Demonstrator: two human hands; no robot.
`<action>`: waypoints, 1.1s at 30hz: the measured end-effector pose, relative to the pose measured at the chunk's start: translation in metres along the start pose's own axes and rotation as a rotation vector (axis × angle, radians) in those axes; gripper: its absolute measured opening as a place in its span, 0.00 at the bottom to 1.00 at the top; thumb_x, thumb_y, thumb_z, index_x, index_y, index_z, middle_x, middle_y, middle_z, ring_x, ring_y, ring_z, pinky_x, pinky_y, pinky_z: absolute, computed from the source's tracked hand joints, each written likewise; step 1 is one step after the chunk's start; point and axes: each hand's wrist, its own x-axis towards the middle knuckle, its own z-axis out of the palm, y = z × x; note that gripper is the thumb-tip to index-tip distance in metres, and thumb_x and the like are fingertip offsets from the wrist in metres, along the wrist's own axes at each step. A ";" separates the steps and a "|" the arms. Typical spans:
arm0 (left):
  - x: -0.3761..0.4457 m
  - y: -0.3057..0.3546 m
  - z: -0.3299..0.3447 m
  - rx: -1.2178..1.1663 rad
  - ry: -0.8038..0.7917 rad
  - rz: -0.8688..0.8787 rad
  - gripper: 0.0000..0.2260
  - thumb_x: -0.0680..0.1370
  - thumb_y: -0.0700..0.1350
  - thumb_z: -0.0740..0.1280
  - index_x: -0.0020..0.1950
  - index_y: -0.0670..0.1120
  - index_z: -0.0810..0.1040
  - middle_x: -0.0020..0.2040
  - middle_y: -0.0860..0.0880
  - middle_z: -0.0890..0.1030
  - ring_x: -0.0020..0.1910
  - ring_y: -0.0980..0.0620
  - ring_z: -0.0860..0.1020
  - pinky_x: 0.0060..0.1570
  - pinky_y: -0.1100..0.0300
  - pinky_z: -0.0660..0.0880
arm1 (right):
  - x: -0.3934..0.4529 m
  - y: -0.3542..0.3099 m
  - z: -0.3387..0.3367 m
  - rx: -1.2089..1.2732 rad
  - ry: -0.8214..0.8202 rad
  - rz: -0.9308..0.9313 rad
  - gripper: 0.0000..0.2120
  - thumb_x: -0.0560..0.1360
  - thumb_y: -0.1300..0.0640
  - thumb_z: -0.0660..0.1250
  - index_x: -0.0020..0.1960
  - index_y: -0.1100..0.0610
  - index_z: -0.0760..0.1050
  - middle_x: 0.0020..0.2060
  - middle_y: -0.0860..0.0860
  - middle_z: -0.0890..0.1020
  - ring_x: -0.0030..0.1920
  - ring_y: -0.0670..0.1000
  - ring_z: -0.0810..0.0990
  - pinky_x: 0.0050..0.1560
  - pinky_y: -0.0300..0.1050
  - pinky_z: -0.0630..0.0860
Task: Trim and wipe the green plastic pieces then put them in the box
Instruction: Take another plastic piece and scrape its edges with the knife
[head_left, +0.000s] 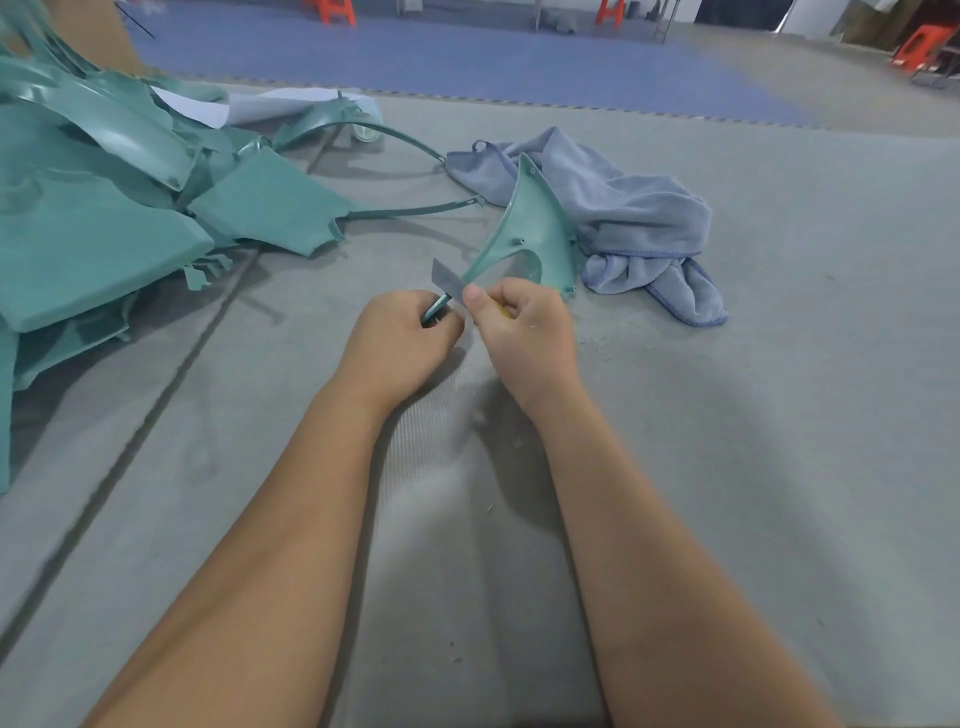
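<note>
Mid-trim at frame centre — left hand (402, 338) gripping the green plastic piece (524, 231), right hand (524, 325) pinching a blade (448, 280) — wiping unstarted, cloth (623, 218) idle, untrimmed pile (114, 208) upper left, no box visible.

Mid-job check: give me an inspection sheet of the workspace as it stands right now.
Surface: grey mat, seam lines at left, small shavings near the hands.
Job's things: green plastic piece held up; blade against its narrow end; pile of green pieces at left; blue cloth behind; box not identifiable.
Clutter: white sheet by the pile.
Grippers: left hand grips the piece's stem; right hand pinches the blade.
Cables: nothing seen.
Surroundings: blue floor mats, orange stools.
</note>
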 end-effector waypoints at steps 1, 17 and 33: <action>0.000 0.000 0.000 0.000 0.000 0.002 0.16 0.76 0.47 0.66 0.33 0.37 0.72 0.28 0.41 0.71 0.26 0.52 0.64 0.28 0.54 0.63 | -0.001 0.000 0.001 -0.020 -0.009 0.003 0.24 0.77 0.54 0.67 0.24 0.39 0.71 0.19 0.40 0.68 0.25 0.42 0.67 0.27 0.35 0.60; -0.004 -0.004 0.000 -0.050 -0.060 0.085 0.21 0.78 0.58 0.60 0.31 0.46 0.68 0.23 0.54 0.66 0.25 0.55 0.61 0.28 0.55 0.59 | -0.001 -0.014 -0.002 -0.257 0.146 0.135 0.27 0.76 0.49 0.66 0.25 0.55 0.57 0.19 0.39 0.69 0.23 0.48 0.64 0.27 0.44 0.56; -0.001 0.000 -0.011 0.152 -0.048 0.199 0.12 0.83 0.49 0.56 0.65 0.56 0.72 0.37 0.55 0.77 0.40 0.50 0.76 0.39 0.55 0.71 | 0.018 0.001 -0.028 0.098 0.292 0.169 0.20 0.79 0.50 0.65 0.31 0.57 0.67 0.26 0.46 0.68 0.28 0.44 0.65 0.33 0.40 0.65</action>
